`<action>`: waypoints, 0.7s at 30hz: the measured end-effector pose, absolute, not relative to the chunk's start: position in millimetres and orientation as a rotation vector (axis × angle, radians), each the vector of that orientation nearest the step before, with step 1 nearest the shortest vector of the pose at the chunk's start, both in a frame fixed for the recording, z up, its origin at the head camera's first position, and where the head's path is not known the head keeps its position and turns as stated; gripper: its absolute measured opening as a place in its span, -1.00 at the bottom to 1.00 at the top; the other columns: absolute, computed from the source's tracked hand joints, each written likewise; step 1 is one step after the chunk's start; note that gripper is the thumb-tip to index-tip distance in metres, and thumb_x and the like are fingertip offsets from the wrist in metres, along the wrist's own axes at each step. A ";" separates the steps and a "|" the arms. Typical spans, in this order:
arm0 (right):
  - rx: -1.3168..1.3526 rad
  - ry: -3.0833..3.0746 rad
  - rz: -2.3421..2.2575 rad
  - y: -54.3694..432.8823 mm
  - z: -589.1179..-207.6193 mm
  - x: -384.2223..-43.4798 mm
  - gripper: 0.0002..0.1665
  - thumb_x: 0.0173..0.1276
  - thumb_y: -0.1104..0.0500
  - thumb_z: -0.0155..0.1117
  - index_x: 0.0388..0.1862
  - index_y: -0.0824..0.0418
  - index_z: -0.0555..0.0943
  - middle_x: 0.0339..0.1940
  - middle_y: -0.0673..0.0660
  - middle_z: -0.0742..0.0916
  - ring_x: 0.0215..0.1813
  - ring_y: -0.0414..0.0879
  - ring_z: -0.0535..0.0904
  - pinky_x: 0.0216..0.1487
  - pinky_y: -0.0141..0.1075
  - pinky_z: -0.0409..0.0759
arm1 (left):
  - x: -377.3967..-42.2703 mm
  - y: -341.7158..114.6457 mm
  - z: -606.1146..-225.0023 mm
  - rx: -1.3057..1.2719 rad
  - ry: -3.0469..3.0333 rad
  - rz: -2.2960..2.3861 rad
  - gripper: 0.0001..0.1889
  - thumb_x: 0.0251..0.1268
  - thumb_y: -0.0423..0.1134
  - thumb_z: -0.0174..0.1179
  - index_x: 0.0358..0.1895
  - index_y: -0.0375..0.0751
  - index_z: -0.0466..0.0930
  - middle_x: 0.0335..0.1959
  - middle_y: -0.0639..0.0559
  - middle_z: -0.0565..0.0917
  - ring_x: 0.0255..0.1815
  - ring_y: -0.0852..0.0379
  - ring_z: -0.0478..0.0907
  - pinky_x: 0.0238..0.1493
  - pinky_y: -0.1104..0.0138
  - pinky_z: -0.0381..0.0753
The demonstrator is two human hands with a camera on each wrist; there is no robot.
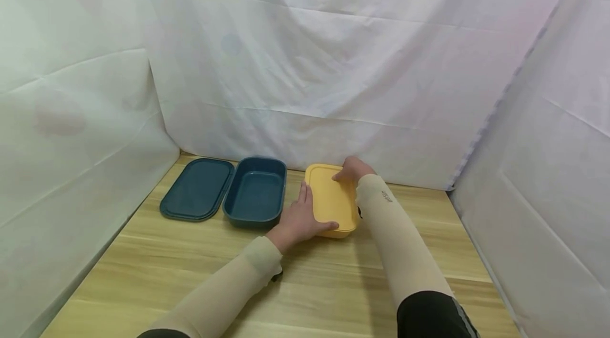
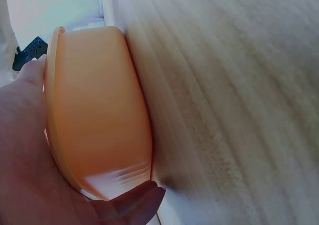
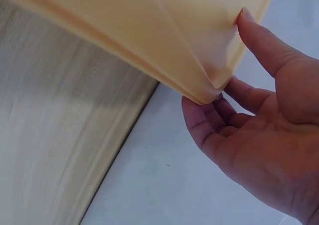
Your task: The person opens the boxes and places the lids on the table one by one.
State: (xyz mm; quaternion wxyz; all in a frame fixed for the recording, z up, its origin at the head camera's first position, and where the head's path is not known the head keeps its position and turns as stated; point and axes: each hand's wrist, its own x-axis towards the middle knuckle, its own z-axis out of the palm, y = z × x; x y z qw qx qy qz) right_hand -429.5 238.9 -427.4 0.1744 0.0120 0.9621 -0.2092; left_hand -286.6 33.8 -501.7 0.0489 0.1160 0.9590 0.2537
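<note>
Clamped by right hand: corner of yellow lid. Box braced by left hand, fingers straight; even pressure advised.

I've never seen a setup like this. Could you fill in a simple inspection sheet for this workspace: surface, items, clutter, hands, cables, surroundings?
Surface: wood-grain tabletop.
Job's things: yellow container with its yellow lid on top; to its left, an open dark teal container with nothing visible inside, then a dark teal lid lying flat.
Clutter: nothing seen.
Hands: left hand has its thumb over the yellow lid's near edge, fingers along the left side; right hand holds the far right corner, thumb on top, fingers at the rim.
Cables: nothing seen.
Surroundings: pale cloth hangs behind and on both sides.
</note>
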 end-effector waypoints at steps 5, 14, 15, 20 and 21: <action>0.029 2.736 -0.591 237.0 -426.2 -426.4 -0.57 0.52 -0.07 0.58 -0.01 0.27 0.73 0.08 0.20 0.76 0.08 0.10 0.66 0.24 0.03 0.69 | -286.1 33.3 -503.0 0.366 2.934 0.778 0.56 0.13 0.80 0.17 0.84 -0.28 -0.33 0.87 -0.18 -0.25 0.45 -0.30 0.58 0.33 -0.07 0.64; 0.021 2.741 -0.602 232.8 -424.8 -424.2 -0.51 0.51 -0.04 0.59 0.11 0.34 0.74 0.20 0.30 0.76 0.19 0.18 0.67 0.33 0.09 0.67 | -286.3 33.6 -505.9 0.363 2.948 0.765 0.56 0.13 0.81 0.15 0.84 -0.29 -0.33 0.87 -0.21 -0.24 0.40 -0.30 0.62 0.30 -0.07 0.66; 0.021 2.739 -0.604 232.7 -424.9 -424.6 -0.50 0.51 -0.03 0.59 0.11 0.35 0.74 0.21 0.32 0.76 0.20 0.19 0.68 0.33 0.09 0.67 | -286.3 33.8 -505.5 0.362 2.947 0.762 0.56 0.13 0.80 0.16 0.84 -0.29 -0.33 0.87 -0.21 -0.24 0.40 -0.29 0.62 0.29 -0.06 0.67; 0.041 2.731 -0.598 233.2 -425.3 -426.9 -0.49 0.51 -0.03 0.59 0.14 0.36 0.74 0.22 0.32 0.76 0.22 0.20 0.69 0.34 0.09 0.67 | -286.9 35.1 -503.8 0.360 2.936 0.750 0.56 0.14 0.79 0.17 0.84 -0.29 -0.34 0.87 -0.20 -0.26 0.37 -0.29 0.63 0.25 -0.04 0.69; 0.049 2.728 -0.599 233.5 -425.5 -427.6 -0.50 0.51 -0.03 0.60 0.13 0.35 0.73 0.20 0.31 0.76 0.21 0.19 0.69 0.33 0.09 0.68 | -287.1 35.5 -503.7 0.361 2.933 0.748 0.56 0.14 0.79 0.18 0.84 -0.29 -0.35 0.87 -0.20 -0.26 0.37 -0.29 0.63 0.25 -0.04 0.69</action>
